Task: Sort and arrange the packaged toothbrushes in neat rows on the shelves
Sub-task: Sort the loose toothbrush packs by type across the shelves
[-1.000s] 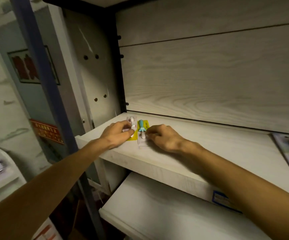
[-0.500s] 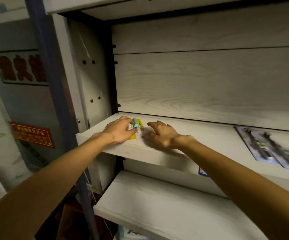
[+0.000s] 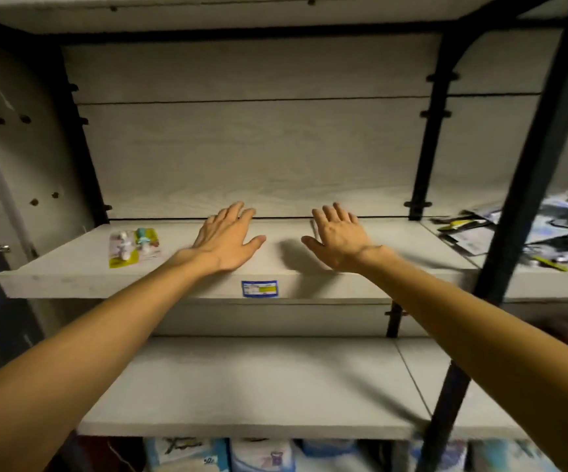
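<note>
- The left hand [image 3: 229,240] lay flat over the middle of the upper shelf [image 3: 71,281], fingers straight and spread, grasping nothing.
- The right hand [image 3: 338,237] was likewise released beside it, fingers spread, thumb pointing inward; whether either palm touched the board could not be told.
- Two packaged toothbrushes [image 3: 133,246] lay side by side at the left end of that shelf, one on a yellow card, well apart from both hands.
- A loose heap of further packages [image 3: 527,233] sat in the next bay to the right, beyond a black upright [image 3: 427,141].
- A blue price label [image 3: 259,288] was stuck on the shelf's front edge, below and between the hands.
- The lower shelf [image 3: 258,386] showed beneath the forearms.
</note>
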Available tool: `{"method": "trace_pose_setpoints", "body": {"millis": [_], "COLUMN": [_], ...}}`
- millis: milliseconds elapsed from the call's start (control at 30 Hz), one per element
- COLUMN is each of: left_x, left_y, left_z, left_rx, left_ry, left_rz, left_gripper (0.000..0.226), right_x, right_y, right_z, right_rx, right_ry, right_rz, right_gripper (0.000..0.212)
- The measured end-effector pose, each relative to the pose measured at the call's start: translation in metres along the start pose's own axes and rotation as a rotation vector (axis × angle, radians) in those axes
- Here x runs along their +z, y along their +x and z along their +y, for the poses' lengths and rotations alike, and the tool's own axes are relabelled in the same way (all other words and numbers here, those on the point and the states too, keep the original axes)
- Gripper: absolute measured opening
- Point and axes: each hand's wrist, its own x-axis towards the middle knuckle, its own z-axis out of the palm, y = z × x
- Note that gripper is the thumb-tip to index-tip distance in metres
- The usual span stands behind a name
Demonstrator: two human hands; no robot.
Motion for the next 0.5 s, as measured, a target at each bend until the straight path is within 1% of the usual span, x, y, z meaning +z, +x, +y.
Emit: {"method": "trace_pose_setpoints", "body": {"millis": [67,133,233,300,400,500], "left_x": [0.003,0.005,0.008,0.01,0.016,0.018], "left_y": [0.004,0.005,0.002,-0.002,-0.007,-0.004], "left_z": [0.049,0.1,0.176,0.222,0.282,0.335], "left_rx": [0.012,0.036,0.18,0.289,0.438,0.603], "left_ry": [-0.063,-0.112,-0.086,-0.067,-0.046,-0.049], "left_rz": [0.05,0.101,0.209,0.284,0.315,0.338], "left_gripper": [0.073,0.072,0.064,0.056,0.047,0.041], "right_x": [-0.01,-0.025,-0.05,-0.061,-0.071,-0.078], "right_y": [-0.033,-0.069,-0.124,-0.158,-0.201,-0.233], "right_z": [0.04,0.079,0.14,0.179,0.234,0.29], "right_rx": [-0.004,-0.051,-0.164,-0.188,-0.077,0.064], "right_ry": [-0.001,-0.002,-0.05,-0.067,-0.022,0.008], "right_rz": [0.065,0.141,0.268,0.337,0.338,0.329], "right_gripper": [0.062,0.054,0.037,0.028,0.021,0.021]}}
